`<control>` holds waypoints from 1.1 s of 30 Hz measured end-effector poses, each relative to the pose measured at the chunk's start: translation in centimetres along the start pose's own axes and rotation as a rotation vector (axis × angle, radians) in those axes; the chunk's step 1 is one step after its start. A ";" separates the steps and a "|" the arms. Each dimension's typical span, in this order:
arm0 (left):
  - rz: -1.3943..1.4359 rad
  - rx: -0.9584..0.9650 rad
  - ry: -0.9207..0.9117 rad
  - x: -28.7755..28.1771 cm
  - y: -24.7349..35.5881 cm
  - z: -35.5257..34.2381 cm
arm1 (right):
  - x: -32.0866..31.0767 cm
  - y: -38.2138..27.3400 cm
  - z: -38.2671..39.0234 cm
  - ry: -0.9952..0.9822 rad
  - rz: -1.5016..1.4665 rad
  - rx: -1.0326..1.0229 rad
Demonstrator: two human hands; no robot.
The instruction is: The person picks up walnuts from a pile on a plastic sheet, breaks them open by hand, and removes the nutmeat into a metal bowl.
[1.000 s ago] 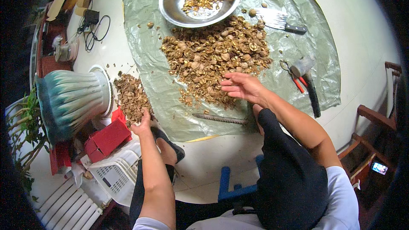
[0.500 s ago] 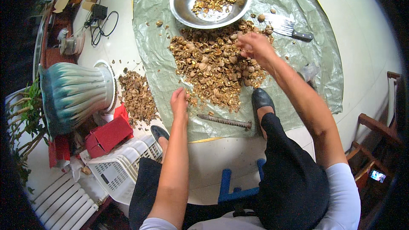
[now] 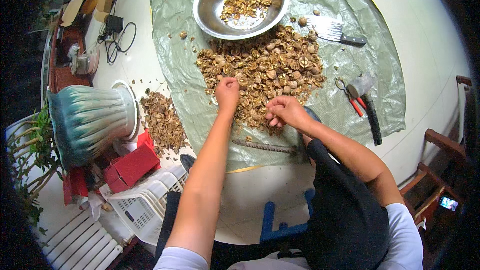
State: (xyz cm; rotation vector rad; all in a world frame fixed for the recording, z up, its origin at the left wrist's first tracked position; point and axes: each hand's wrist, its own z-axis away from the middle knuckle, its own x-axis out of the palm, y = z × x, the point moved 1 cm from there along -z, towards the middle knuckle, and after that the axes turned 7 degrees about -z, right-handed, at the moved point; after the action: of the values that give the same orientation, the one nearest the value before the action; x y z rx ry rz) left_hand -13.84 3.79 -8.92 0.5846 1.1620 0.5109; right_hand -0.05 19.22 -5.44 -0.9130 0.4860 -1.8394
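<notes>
A heap of cracked walnuts (image 3: pixel 270 72) spreads over the green plastic sheet (image 3: pixel 182 65). Over its left part, my left hand (image 3: pixel 228 92) is closed with the fingers pressed together; whatever it pinches is too small to make out. My right hand (image 3: pixel 289 111) hovers at the near right edge of the heap, fingers curled toward the thumb, and any piece in them is hidden. Beyond the heap stands a steel basin (image 3: pixel 210 12) with walnut kernels (image 3: pixel 245 5) in its bottom. A ribbed metal rod (image 3: pixel 265 146) lies on the sheet near me.
To the right lie a hammer (image 3: pixel 370 107), red-handled pliers (image 3: pixel 355 101) and a wide-bladed knife (image 3: pixel 345 39). On the left are a shell pile (image 3: pixel 162 120), a fluted planter (image 3: pixel 92 120), a red box (image 3: pixel 132 167) and a white plastic basket (image 3: pixel 145 205).
My right hand has drawn back from the far right of the heap to its near edge. My left hand has moved forward onto the heap. The hammer and pliers are now uncovered.
</notes>
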 end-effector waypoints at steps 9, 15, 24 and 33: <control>0.034 0.104 0.133 0.8 0.2 0.8 | -1.0 2.1 -1.3 0.098 0.342 -0.428; -0.283 0.371 0.082 1.2 1.8 0.3 | 0.4 1.7 0.5 -0.065 0.148 -0.048; -0.467 0.341 -0.084 2.5 1.2 -0.2 | 0.5 2.4 0.6 -0.012 0.490 -0.232; 0.742 -0.233 -0.458 0.1 4.3 7.0 | -0.1 -2.6 1.2 0.093 0.140 -0.405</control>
State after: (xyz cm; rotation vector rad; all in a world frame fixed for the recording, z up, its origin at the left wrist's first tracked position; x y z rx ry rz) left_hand -7.46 5.89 -4.17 0.8726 0.4128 1.0620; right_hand -0.64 20.53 -3.01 -1.0325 0.9812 -1.6893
